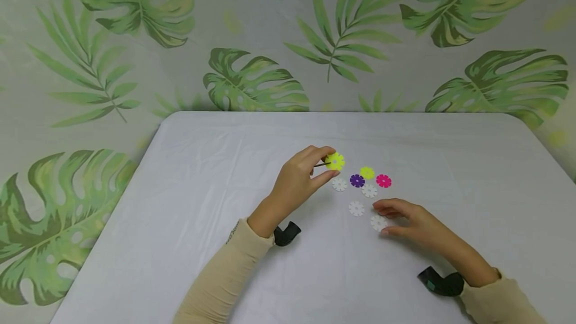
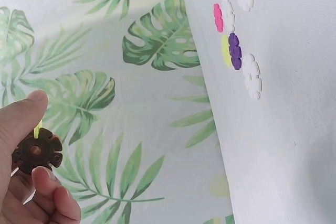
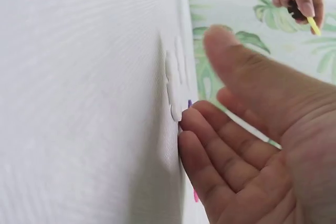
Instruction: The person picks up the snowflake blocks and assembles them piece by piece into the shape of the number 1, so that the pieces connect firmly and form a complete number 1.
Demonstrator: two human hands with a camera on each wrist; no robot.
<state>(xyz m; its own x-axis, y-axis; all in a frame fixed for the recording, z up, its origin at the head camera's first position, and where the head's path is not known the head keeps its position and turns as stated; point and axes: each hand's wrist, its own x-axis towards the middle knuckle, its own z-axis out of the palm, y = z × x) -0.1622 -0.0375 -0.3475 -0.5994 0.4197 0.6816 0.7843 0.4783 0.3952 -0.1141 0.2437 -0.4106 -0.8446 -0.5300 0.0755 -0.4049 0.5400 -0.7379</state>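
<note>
My left hand (image 1: 294, 176) holds a yellow notched disc (image 1: 335, 161) joined crosswise to a dark brown notched disc (image 2: 38, 151), up above the table. Thumb and fingers grip the dark disc in the left wrist view, while the yellow one shows there as a thin edge. Low over the table, my right hand (image 1: 416, 220) has thumb and fingers spread apart around a white notched disc (image 1: 378, 223). In the right wrist view its fingertips (image 3: 190, 121) are right by a white disc (image 3: 171, 85) lying flat, and nothing is gripped.
Between the hands lie a purple disc (image 1: 357, 180), a yellow disc (image 1: 367, 172), a pink disc (image 1: 384, 180) and several white discs, including one (image 1: 356, 208) nearer the front. They rest on a white-covered table (image 1: 202, 189). Behind it hangs a leaf-patterned cloth (image 1: 261, 29).
</note>
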